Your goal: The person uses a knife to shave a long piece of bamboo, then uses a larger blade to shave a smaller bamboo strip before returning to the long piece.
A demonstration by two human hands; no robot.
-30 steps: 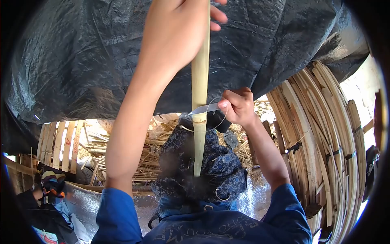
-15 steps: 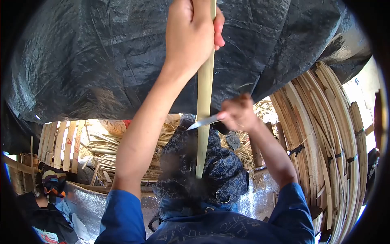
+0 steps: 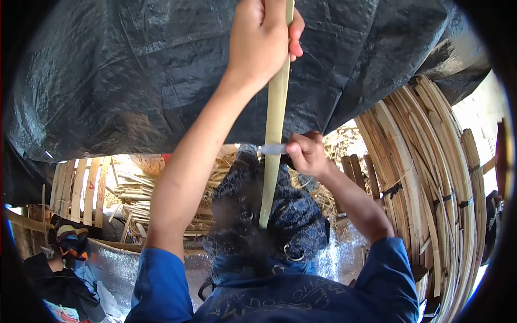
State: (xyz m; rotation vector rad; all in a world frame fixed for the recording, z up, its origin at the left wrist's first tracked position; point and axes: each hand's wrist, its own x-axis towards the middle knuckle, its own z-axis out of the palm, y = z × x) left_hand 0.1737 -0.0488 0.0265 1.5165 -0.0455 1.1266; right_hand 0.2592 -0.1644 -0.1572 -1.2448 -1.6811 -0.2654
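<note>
A long, pale bamboo strip [image 3: 277, 110] runs from the top of the view down toward my lap, its lower end over the dark patterned cloth on my legs. My left hand [image 3: 264, 37] is wrapped round its upper part. Lower down, my right hand [image 3: 308, 154] is closed on a knife [image 3: 273, 149]. The knife's blade, blurred by motion, lies across the front of the strip and points left. Its handle is hidden inside my fist.
A black plastic sheet [image 3: 177, 70] hangs ahead. Bundled wooden slats [image 3: 414, 177] stand at the right. Cut sticks [image 3: 142, 196] lie behind on the left, near upright slats [image 3: 86, 188]. Another person [image 3: 64, 274] is at the lower left.
My right hand has moved up slightly with the knife, and the blade has swung from slanting down-left to nearly level. My left hand and the strip have shifted slightly right.
</note>
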